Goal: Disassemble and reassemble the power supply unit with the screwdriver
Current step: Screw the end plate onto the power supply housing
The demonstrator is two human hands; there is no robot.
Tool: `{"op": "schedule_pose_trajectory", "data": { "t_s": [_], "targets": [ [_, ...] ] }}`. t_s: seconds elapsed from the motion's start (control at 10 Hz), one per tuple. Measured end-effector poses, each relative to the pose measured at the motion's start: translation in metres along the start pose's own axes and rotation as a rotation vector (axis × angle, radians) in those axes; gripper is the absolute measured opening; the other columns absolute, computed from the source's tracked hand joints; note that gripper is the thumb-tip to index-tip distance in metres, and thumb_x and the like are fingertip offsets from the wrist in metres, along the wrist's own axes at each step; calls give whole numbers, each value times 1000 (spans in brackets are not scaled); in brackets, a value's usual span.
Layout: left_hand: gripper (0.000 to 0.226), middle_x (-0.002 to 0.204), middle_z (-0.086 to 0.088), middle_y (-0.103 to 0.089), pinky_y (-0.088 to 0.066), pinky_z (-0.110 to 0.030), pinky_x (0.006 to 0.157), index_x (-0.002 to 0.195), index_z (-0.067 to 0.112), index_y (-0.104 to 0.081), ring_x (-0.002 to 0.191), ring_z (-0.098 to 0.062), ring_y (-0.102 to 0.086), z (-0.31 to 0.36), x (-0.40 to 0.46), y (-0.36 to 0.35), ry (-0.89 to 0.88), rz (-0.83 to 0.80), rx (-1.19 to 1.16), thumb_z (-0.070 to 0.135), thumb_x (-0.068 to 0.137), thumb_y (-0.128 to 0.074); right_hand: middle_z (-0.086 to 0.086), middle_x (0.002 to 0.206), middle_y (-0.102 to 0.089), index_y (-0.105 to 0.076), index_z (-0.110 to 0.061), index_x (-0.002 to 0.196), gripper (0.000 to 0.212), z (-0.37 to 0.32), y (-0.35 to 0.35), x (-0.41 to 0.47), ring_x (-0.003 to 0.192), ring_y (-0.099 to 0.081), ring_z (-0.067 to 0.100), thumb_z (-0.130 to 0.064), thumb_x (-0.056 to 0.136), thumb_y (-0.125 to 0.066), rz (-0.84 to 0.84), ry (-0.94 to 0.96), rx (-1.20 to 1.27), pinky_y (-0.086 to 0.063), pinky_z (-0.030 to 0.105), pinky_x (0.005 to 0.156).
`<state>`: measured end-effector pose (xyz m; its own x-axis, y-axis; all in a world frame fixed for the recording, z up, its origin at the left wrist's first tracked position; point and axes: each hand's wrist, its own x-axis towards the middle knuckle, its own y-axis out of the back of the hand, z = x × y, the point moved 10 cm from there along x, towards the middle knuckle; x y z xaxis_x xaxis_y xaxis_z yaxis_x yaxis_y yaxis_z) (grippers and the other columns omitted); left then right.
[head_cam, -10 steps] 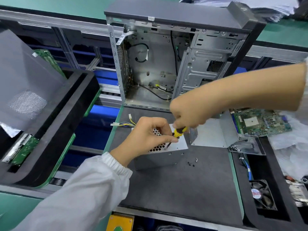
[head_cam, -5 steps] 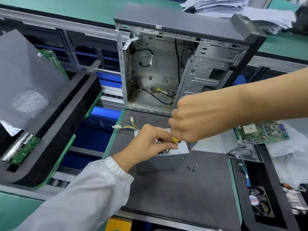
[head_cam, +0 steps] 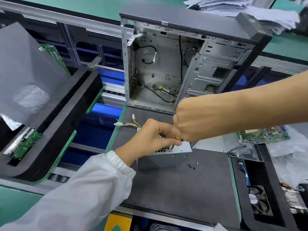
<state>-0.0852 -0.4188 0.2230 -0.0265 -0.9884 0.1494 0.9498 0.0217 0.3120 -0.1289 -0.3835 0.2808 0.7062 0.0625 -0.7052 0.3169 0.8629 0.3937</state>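
Right, the right hand (head_cam: 191, 124) is clenched around the yellow-handled screwdriver (head_cam: 175, 144), tip down on the power supply unit (head_cam: 166, 155). The left hand (head_cam: 150, 139) pinches at the shaft, steadying it. That unit sits on the dark bench (head_cam: 183, 189) mat, loose screws (head_cam: 192, 165) just beside it, before the open computer case (head_cam: 183, 64). No writing is readable anywhere.
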Motion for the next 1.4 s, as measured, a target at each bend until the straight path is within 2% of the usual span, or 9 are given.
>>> {"op": "schedule_pose_trajectory", "data": {
  "t_s": [0.1, 0.3, 0.4, 0.5, 0.6, 0.7, 0.9, 1.1, 1.4],
  "targets": [
    [3, 76, 1, -75, -53, -36, 68, 80, 9, -78, 66, -12, -60, 2, 3, -12, -19, -64, 16, 7, 79, -79, 2, 54, -39, -30, -14, 61, 29, -3, -5, 2, 44, -31, 17, -13, 83, -48, -36, -96, 296, -24, 24, 43],
    [8, 71, 7, -74, -54, -27, 67, 79, 15, -75, 64, -10, -66, 4, 1, -14, -52, -97, 25, 11, 77, -82, -4, 42, -31, -54, -7, 74, 37, -12, -82, -10, 28, -22, 8, -31, 99, -41, -822, -550, 1810, -16, 11, 34],
    [7, 77, -4, -76, -56, -39, 70, 84, 5, -76, 66, -15, -65, 0, 4, -12, -44, -63, 32, 12, 82, -78, -4, 41, -37, -60, -4, 81, 45, 0, -88, -15, 28, -28, 8, -41, 99, -42, -774, -509, 1829, -19, 14, 31],
    [5, 83, -5, -76, -57, -34, 71, 88, 7, -78, 70, -14, -71, -4, 1, -10, -20, -87, -16, 9, 84, -75, 0, 59, -58, -51, -9, 83, 27, 21, -45, 4, 43, -47, 17, -34, 93, -49, -197, -203, 591, -30, 24, 37],
    [26, 83, 1, -77, -57, -25, 73, 86, 32, -75, 75, -4, -69, -2, -3, -10, -37, -130, -59, 6, 83, -76, 4, 53, -44, -52, -6, 71, 4, -10, 2, 2, 41, -38, 20, -3, 69, -50, 147, 19, 42, -20, 24, 38],
    [33, 79, 15, -74, -49, -14, 73, 84, 38, -71, 77, 5, -65, -3, -5, -3, -68, -124, -1, 6, 82, -77, 5, 44, -16, -16, -6, 54, 37, -6, 8, 5, 33, -26, 17, -3, 57, -53, 175, -33, 393, -25, 20, 38],
    [14, 95, 0, -69, -50, -45, 78, 98, 12, -78, 88, -20, -63, -3, -30, 7, -347, -14, 571, 19, 86, -75, -1, 57, -54, -65, -11, 74, 39, 0, -74, -12, 50, -48, 17, -39, 95, -49, -377, -437, 1353, -43, 25, 51],
    [26, 103, -6, -66, -49, -38, 73, 112, 20, -73, 86, -25, -60, 7, -46, -23, -616, -162, 895, 33, 96, -59, -2, 44, -52, -58, -7, 80, 39, -2, -132, -47, 34, -43, 13, -40, 97, -44, -135, -710, 1876, -36, 19, 38],
    [27, 103, -6, -70, -53, -37, 67, 110, 11, -74, 81, -28, -65, 9, -53, -36, -681, -223, 1008, 21, 91, -58, -4, 60, -51, -64, -22, 70, 16, -171, -224, 1, 59, -44, 17, -30, 83, -70, 308, -1320, 1993, -37, 31, 58]
  ]
}}
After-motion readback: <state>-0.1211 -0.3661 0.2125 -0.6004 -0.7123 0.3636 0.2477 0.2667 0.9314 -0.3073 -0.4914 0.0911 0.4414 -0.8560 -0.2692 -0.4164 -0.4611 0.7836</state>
